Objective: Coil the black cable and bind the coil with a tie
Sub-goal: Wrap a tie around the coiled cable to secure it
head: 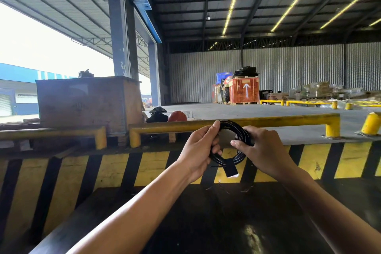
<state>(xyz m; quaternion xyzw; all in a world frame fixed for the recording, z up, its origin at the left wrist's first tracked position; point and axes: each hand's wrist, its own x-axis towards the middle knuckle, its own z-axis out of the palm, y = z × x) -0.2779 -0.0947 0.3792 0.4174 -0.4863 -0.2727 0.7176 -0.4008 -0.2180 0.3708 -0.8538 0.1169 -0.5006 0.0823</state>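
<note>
A black cable (231, 127) is wound into a round coil and held upright in the air in front of me. My left hand (201, 146) grips the coil's left side, thumb up along the top of the loop. On the right side my right hand (261, 150) pinches the coil with thumb and fingers. A black tie strap (230, 169) hangs from the bottom of the coil, its loose end pointing down. Part of the coil is hidden behind my fingers.
Below my arms lies a dark flat surface (206, 222) with a yellow-and-black striped wall (144, 167) beyond it. A yellow guard rail (268, 122) runs across behind the coil. A wooden crate (86, 101) stands at the left, stacked goods (243, 88) far back.
</note>
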